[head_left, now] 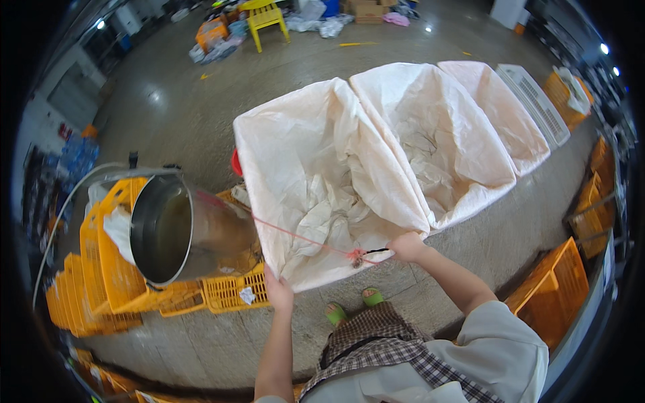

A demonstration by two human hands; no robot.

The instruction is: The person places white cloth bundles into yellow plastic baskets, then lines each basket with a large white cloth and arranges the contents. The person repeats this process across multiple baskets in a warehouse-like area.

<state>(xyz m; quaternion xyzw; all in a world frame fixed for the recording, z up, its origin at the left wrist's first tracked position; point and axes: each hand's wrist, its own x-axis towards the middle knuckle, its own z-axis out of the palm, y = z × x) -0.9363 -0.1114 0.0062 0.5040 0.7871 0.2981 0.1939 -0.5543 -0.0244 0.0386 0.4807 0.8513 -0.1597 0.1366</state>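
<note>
Right in front of me stands a large bin lined with white cloth-like sheeting (289, 134), with crumpled liner at its bottom. My left hand (277, 290) grips its near left corner, the fingers mostly hidden behind the rim. At the near right corner, my right hand (407, 247) is closed over the rim, where a short black cord (376, 251) meets it. From that cord a pink string (295, 234) stretches across the bin toward the left, knotted near its right end. A tall metal drum (215, 232) with dark liquid inside stands left of the bin.
Two more lined bins (430, 121) (497, 107) continue to the right, followed by a pale slatted crate (534, 101). Yellow crates (101, 269) surround the drum, and an orange crate (554, 289) sits near right. Across the wet-looking floor is a yellow chair (265, 19) beside heaped bags.
</note>
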